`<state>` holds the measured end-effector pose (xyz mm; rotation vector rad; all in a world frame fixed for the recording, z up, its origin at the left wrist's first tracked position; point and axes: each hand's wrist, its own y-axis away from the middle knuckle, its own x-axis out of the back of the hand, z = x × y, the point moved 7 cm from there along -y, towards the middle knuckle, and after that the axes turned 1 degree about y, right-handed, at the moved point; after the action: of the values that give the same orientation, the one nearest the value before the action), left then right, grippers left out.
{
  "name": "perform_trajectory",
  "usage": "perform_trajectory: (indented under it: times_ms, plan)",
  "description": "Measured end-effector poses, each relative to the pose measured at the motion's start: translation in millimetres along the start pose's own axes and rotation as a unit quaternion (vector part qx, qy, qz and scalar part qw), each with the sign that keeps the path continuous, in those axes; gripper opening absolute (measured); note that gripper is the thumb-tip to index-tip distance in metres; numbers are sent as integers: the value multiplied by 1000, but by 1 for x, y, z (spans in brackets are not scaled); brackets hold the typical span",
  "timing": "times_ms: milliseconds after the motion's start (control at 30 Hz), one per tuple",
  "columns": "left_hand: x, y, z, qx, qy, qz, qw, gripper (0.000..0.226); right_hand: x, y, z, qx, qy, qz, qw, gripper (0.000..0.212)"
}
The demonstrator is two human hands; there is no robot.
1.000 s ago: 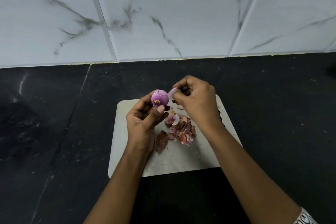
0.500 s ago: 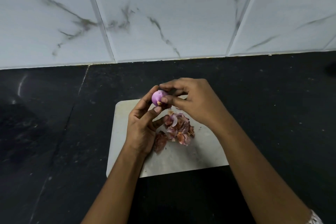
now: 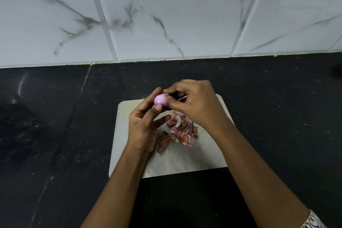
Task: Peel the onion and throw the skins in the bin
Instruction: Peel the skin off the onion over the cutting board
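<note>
The right hand (image 3: 196, 102), which pulled a strip away a second ago, pinches the onion (image 3: 160, 100) again; the left hand (image 3: 143, 126) clamps it above the board's (image 3: 185, 161) far edge. Peeling continues; skins (image 3: 180, 131) wait mid-board.

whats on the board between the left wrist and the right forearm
In the head view, a pile of onion skins lies on the cutting board between the left hand and the right forearm; the rest of that stretch is bare board.

Glossy peeled onion (image 3: 160, 100), papery dry skins (image 3: 182, 131), polished black stone counter (image 3: 55, 135)
</note>
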<state>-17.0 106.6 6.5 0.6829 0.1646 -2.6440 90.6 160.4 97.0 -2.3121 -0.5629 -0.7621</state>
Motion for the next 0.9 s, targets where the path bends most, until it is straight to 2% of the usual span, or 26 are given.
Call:
perform_trajectory:
  times_ms: [167, 267, 333, 433, 467, 533, 600, 700, 767, 833, 900]
  plan:
    - [-4, 1, -1, 11, 20, -21, 1000, 40, 4, -2, 15, -67, -50, 37, 996, 7]
    - [-6, 1, 0, 29, 75, -39, 996, 39, 11, 0, 26, -98, 27, 58, 993, 10]
    - [-6, 0, 0, 50, 135, -48, 988, 37, 14, -1, 32, -134, 45, 11, 990, 13]
    - [-7, -1, -3, 75, 212, -69, 972, 50, 4, 3, 33, -162, 102, -164, 968, 13]
    - [-7, -1, -4, 81, 229, -74, 967, 53, 4, 5, 32, -160, 122, -182, 963, 17]
    - [-6, -2, -7, 95, 238, -58, 965, 46, 12, 0, 22, -133, 114, -117, 978, 22]
    - [-5, -2, -10, 96, 190, -33, 977, 37, 13, -3, 10, -86, 45, -65, 993, 31]
    - [-3, 0, 0, 9, 15, -4, 1000, 30, -9, 0, -1, -22, 24, -126, 991, 51]
    - [-2, 3, 9, -61, -65, 25, 996, 31, -17, 0, 0, -2, 11, -121, 993, 46]
    - [2, 5, 14, -99, -82, 48, 991, 31, -17, -1, 7, -24, -64, -101, 992, 38]
    - [2, 6, 14, -104, -79, 47, 990, 30, -14, 0, 16, -93, -187, -97, 973, 35]
